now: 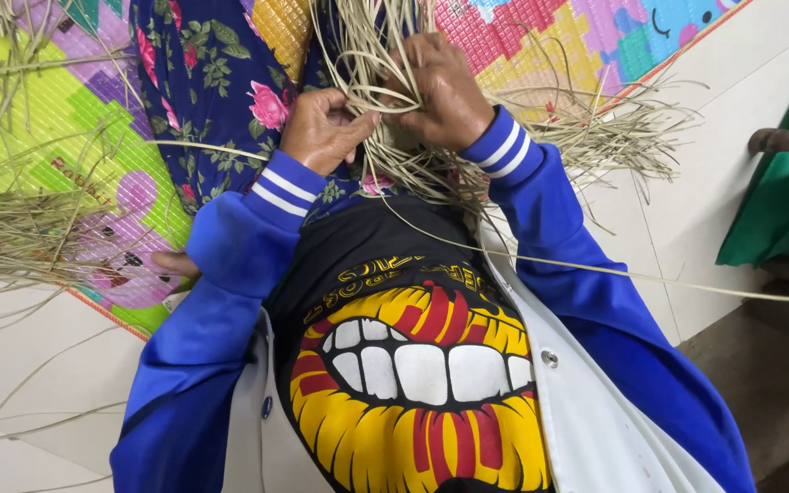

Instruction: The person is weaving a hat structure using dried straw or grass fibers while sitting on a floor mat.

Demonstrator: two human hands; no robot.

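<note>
Both hands, left hand [321,128] and right hand [445,91], grip dry straw strands [376,55].

sleeves: bright blue, cuffs ribbed with two white stripes | jacket front: white, metal snap | shirt: black, red-yellow lips and white teeth print | lap: navy floral cloth, possibly a skirt

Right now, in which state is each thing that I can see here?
Left hand: closed, pinching pale dry straw strands.
Right hand: closed, gripping the same strands.
Pale dry straw strands: bunched between both hands, ends spread loose.
Loose straw pile: scattered over the colourful foam play mat.
Green cloth: hanging, crumpled.
</note>
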